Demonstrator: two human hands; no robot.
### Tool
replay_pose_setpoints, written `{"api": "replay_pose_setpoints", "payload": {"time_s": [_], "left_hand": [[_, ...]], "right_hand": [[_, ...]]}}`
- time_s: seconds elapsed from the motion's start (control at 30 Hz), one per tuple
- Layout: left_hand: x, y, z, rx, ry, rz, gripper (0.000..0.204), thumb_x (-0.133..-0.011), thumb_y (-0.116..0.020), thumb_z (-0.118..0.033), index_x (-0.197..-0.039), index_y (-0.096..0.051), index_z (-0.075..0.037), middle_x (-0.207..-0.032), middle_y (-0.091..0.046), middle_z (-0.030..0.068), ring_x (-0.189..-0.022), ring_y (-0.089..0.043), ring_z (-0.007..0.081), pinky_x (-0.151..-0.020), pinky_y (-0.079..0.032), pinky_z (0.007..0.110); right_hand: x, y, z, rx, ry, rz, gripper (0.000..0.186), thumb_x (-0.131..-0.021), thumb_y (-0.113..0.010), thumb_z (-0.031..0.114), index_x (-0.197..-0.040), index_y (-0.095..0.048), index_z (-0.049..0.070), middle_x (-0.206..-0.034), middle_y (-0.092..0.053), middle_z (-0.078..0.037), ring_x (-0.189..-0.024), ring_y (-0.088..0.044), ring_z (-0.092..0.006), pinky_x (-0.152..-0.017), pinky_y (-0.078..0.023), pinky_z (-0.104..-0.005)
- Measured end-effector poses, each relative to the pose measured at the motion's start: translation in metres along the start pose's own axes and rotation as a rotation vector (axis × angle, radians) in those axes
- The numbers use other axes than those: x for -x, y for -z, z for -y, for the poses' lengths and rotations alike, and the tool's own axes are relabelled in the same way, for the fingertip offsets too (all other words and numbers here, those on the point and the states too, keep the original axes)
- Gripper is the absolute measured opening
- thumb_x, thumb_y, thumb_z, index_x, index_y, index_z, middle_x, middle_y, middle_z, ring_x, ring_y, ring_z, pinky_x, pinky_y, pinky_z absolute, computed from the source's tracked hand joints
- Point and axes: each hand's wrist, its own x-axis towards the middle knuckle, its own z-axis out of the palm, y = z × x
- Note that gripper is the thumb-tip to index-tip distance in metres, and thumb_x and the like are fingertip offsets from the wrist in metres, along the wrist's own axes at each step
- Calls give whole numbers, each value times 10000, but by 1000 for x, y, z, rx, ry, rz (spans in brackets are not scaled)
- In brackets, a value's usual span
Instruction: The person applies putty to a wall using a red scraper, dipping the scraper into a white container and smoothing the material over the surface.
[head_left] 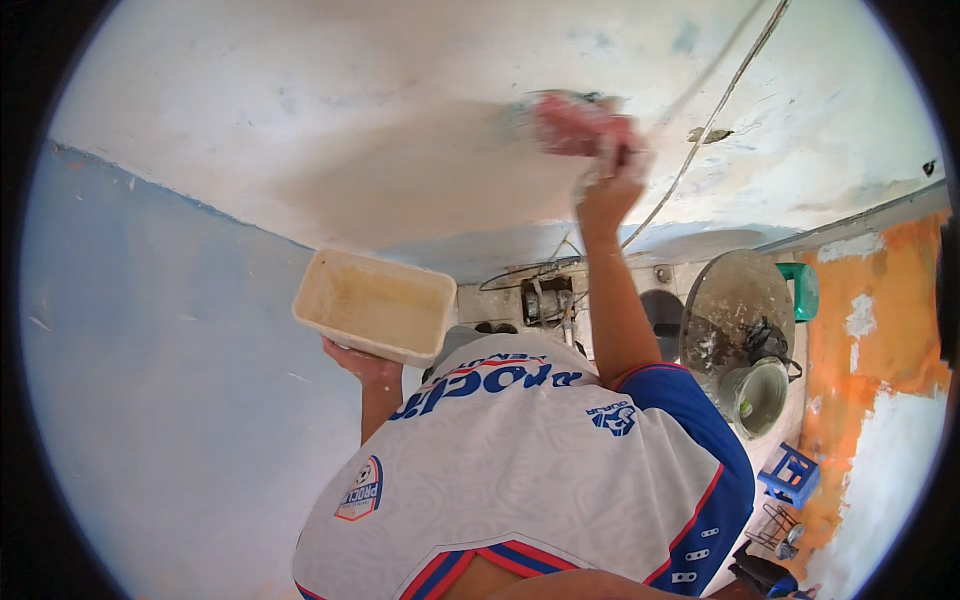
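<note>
My right hand (pixel 612 190) is raised against the white wall (pixel 400 60), closed round a red, block-like tool (pixel 578 125). Motion smears the tool, so its exact kind is unclear; it appears to touch the wall or lie close to it. A damp-looking darker patch spreads to the left of it. Lower left, my left hand (pixel 365 362) supports a cream rectangular plastic tub (pixel 390 350) from beneath and the side. The tub tilts toward me, its inside coated with pale yellowish residue; how much it contains is hard to tell.
A thin cable (pixel 686 165) runs down the wall past a chipped hole (pixel 710 136). Below stand a round stained table (pixel 730 290), a bucket (pixel 757 400), a blue stool (pixel 790 476) and a small machine (pixel 548 302). A blue wall (pixel 170 330) borders the left.
</note>
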Motion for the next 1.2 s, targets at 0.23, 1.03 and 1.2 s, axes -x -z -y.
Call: {"api": "replay_pose_setpoints", "payload": {"time_s": [0.23,1.03,1.2], "left_hand": [[-10,3,8,57,14,65,659,-1000,-381,-559,-1500,-435,-133,-1482,-495,114,-1339,-505,345,-1088,-456,535],[-26,-12,9,34,47,107,662,-1011,-309,-585,-1507,-428,-163,-1498,-484,71,-1358,-493,304,-1104,-450,484],[-33,1,3,30,94,94,658,-1013,-303,-578,-1506,-429,-160,-1505,-480,70,-1359,-493,305,-1101,-453,486]], "right_hand": [[15,7,-1,-455,46,5,231,-1048,-540,116,-1232,-476,-8,-1117,-596,-128,-988,-608,-182,-868,-514,-309],[15,23,27,-388,70,-2,222,-1049,-553,122,-1197,-465,-19,-1166,-578,-154,-1079,-598,-208,-979,-488,-332],[-11,-8,14,-98,60,-150,215,-1050,-574,156,-1172,-485,2,-1096,-602,-123,-977,-606,-166,-863,-516,-289]]}}
